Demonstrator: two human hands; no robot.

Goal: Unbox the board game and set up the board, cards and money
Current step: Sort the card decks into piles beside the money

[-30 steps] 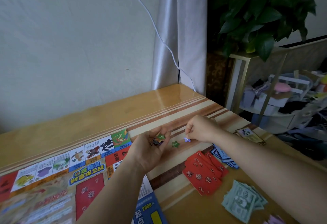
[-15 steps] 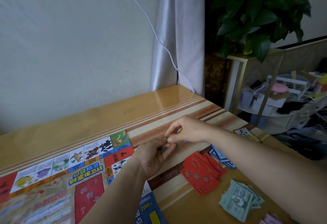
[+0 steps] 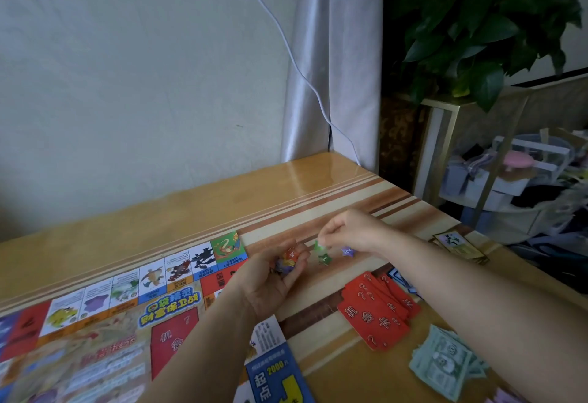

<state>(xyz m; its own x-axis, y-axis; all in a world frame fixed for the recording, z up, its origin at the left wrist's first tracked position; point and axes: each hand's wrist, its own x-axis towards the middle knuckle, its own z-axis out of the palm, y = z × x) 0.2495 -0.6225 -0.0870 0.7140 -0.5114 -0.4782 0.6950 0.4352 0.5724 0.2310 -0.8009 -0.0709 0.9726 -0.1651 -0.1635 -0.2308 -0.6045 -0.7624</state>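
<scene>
From my feed I see the wooden table (image 3: pixel 222 205) carrying the game board (image 3: pixel 95 323), laid flat on its left part and running out of frame. To the right of the board lies a fanned pile of red cards (image 3: pixel 372 313) with blue cards (image 3: pixel 401 278) partly under its far edge, and nearer me a loose stack of green money (image 3: pixel 445 367). My left hand (image 3: pixel 270 281) is cupped palm-up just off the board's corner, fingers curled round a cluster of coloured tokens (image 3: pixel 288 261). My right hand (image 3: pixel 353 230) is just beyond it, thumb and fingertips pinched on a green token (image 3: pixel 318 245). On the table beneath sit a green star (image 3: pixel 324 258) and a purple star (image 3: pixel 347 251).
</scene>
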